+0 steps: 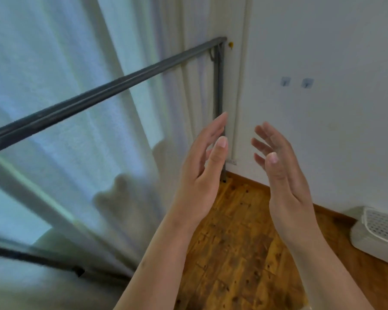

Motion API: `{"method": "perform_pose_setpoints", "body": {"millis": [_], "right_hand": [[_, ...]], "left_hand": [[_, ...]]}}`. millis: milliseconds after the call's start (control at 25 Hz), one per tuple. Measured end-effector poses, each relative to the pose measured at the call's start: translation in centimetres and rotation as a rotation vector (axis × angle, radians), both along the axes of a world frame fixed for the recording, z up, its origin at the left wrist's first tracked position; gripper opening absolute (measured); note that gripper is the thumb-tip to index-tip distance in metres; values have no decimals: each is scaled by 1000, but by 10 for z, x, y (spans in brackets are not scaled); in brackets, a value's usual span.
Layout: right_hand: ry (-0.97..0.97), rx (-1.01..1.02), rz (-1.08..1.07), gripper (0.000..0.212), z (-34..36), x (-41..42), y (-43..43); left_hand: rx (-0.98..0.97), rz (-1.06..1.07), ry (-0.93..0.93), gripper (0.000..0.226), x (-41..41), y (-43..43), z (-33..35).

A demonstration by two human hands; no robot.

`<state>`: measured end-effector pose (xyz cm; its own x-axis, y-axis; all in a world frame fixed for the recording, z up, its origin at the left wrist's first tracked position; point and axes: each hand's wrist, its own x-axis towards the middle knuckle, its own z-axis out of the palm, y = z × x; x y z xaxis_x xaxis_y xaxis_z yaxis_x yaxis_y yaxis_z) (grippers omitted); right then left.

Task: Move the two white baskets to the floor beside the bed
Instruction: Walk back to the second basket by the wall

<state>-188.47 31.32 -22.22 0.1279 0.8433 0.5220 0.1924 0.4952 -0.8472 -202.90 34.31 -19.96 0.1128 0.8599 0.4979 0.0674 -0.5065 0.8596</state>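
Note:
My left hand (203, 173) and my right hand (282, 175) are raised in mid-air in the middle of the view, palms facing each other, fingers spread, nothing in either. A white perforated basket (377, 233) stands on the wooden floor (240, 242) against the wall at the far right, partly cut off by the frame edge. It is well to the right of and below my right hand. No other basket and no bed are in view.
A grey metal rail (103, 90) on a grey post (218, 86) crosses the left half, in front of sheer white curtains (65, 130). A white wall (323, 97) with two small adhesive hooks (296, 82) stands behind my hands.

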Motion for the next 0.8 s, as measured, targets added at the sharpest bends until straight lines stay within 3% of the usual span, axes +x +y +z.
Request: {"method": "perform_pose_setpoints", "body": {"millis": [440,640,800], "right_hand": [[-13,-48,-346,57,-20,203,133],[-19,-34,-535,59,-18,271,201],[-12,-61,-662,60,-4,315,244]], "left_hand": [[-69,-344,59,81,212,184,-23],[-54,-515,83,62,301,276,-24],[-34,-664,70,59,362,336,-11]]}}
